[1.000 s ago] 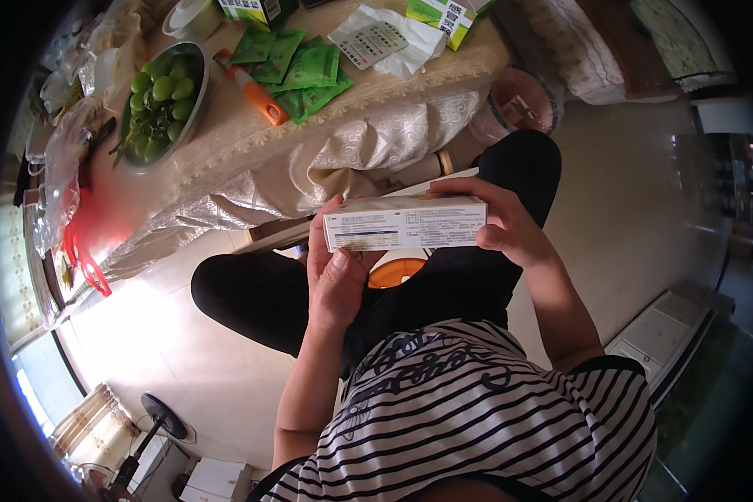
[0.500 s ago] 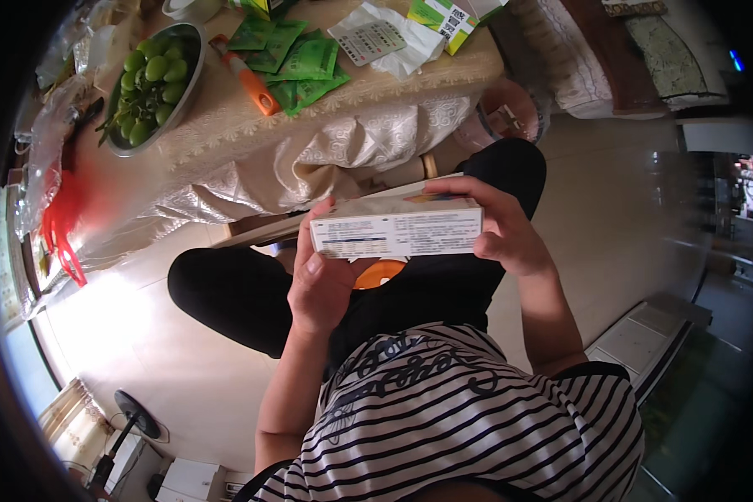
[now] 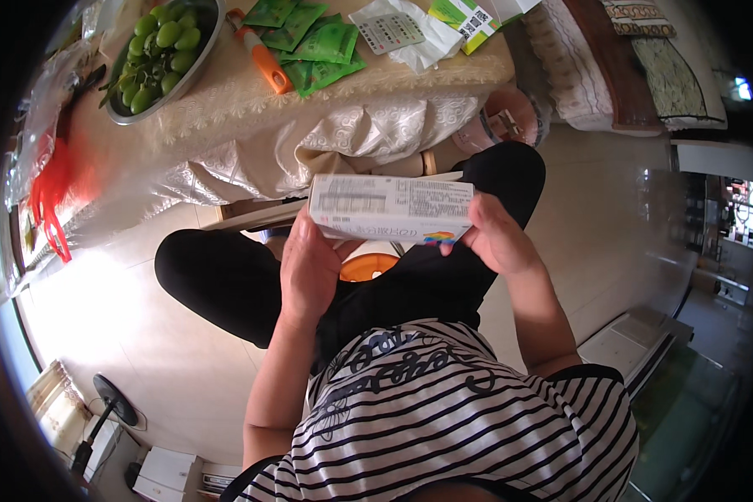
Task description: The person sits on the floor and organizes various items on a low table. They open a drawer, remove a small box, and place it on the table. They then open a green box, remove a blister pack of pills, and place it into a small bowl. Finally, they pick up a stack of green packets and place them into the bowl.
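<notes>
Above my lap, both hands hold a long white medicine box [image 3: 389, 205] by its two ends. Fine print covers the side turned up, and a small rainbow-coloured mark shows at the lower right of the face towards me. My left hand [image 3: 307, 272] grips the left end, its thumb along the near corner. Around the right end my right hand [image 3: 502, 238] is closed, with fingertips showing under the box. Past the box, on the table, lie several green sachets [image 3: 326, 42], a blister pack [image 3: 389, 32] on white crumpled paper and an orange-handled tool [image 3: 266, 65].
A metal bowl [image 3: 202, 74] of green fruit stands at the table's left. The lace tablecloth [image 3: 393, 84] hangs over the near edge. A green and white box [image 3: 468, 23] lies at the back right. Below stands a pink bin [image 3: 510, 117]; an orange round object [image 3: 368, 268] sits between my legs.
The medicine box has been turned in my hands, so another printed side and the rainbow mark now show. My right fingers have moved from the top to beneath it. The view has shifted slightly.
</notes>
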Tool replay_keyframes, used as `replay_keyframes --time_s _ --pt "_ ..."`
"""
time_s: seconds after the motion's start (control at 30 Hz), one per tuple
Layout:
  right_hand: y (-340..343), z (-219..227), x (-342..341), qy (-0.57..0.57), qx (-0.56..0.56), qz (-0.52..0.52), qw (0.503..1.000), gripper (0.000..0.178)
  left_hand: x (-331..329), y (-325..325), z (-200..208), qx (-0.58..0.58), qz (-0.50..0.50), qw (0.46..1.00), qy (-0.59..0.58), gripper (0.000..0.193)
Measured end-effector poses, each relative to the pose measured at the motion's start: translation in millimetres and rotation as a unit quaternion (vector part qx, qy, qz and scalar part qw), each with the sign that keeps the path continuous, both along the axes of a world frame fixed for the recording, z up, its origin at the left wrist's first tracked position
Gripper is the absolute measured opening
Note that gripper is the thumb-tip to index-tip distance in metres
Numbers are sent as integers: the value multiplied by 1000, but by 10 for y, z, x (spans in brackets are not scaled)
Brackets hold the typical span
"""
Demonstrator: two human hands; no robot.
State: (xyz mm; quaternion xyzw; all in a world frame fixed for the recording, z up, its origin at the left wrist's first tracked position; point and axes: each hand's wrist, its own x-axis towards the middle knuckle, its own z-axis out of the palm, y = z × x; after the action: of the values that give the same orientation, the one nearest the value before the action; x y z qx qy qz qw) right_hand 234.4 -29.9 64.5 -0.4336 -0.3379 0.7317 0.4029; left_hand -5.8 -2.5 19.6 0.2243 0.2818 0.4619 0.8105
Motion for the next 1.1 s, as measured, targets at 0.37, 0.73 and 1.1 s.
replay_keyframes --time_s 0.37,0.73,1.1 --pt "-64 -93 -112 170 -147 -6 974 79 -42 128 85 -14 10 999 41 44" --pt "19 26 -64 86 -157 -30 983 82 -7 44 14 -28 -3 998 51 38" --pt "4 90 3 -99 24 71 992 65 -26 22 -16 -4 -15 1000 2 60"
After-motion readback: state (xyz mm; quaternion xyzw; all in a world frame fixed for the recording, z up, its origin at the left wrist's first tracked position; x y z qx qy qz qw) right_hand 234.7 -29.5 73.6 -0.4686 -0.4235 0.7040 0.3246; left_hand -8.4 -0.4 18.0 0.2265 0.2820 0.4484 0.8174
